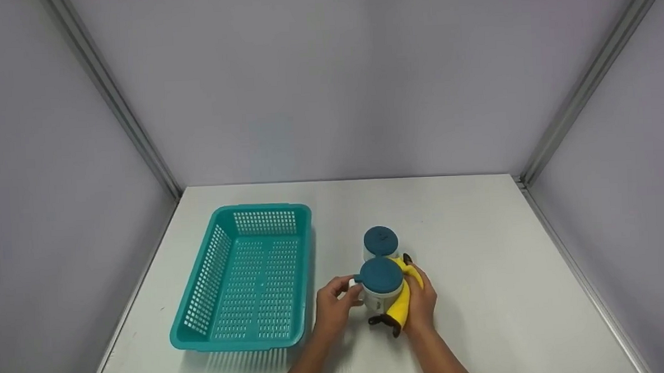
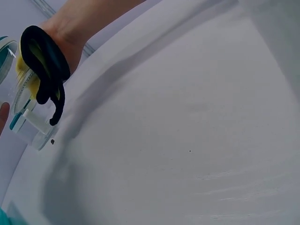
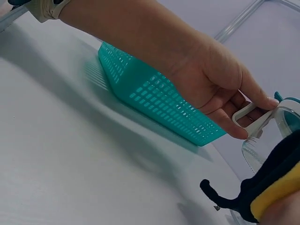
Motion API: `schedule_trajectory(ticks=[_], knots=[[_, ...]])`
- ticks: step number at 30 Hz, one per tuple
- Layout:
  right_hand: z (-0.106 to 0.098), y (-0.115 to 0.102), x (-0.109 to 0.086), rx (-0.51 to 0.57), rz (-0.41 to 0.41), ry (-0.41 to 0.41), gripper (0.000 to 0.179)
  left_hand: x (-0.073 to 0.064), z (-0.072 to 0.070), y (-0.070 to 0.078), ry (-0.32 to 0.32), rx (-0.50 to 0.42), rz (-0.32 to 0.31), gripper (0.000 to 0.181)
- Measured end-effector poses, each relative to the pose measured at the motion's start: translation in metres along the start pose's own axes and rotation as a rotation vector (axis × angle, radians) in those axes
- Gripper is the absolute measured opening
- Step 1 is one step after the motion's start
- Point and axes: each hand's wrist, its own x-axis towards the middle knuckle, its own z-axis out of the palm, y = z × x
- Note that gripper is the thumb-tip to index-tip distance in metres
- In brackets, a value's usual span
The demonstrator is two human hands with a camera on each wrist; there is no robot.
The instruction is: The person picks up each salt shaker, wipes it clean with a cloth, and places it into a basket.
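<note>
Blue-lidded clear mug [image 1: 380,285], handle [image 3: 258,124] at nine o'clock: the left hand [image 1: 333,307] is pinching the handle closely; the right hand [image 1: 423,306], at three, is curling round a yellow-and-black plush toy [image 1: 402,309] beside the mug. Squeezing evenly is probably keeping everything level. The rear mug [image 1: 381,241], at twelve, is being partly masked; tabletop [image 1: 481,269] contact is proving unclear.

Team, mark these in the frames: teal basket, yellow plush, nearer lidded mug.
Teal basket [image 1: 264,293]: head view, bare floor inside.
Yellow plush [image 1: 400,308]: head view, yellow body.
Nearer lidded mug [image 1: 381,274]: head view, top of its blue lid.
</note>
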Motion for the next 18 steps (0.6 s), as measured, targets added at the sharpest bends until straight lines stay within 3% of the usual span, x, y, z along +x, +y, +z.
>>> schedule_trajectory(ticks=[13, 18], knots=[[0.0033, 0.0027, -0.0039, -0.007, -0.071, 0.052, 0.052, -0.0008, -0.0007, -0.0003, 0.025, 0.028, -0.014, 0.018], [0.0012, 0.0016, -0.0031, -0.114, -0.175, 0.047, 0.054, -0.0011, -0.0027, -0.0016, 0.048, 0.032, -0.006, 0.019]])
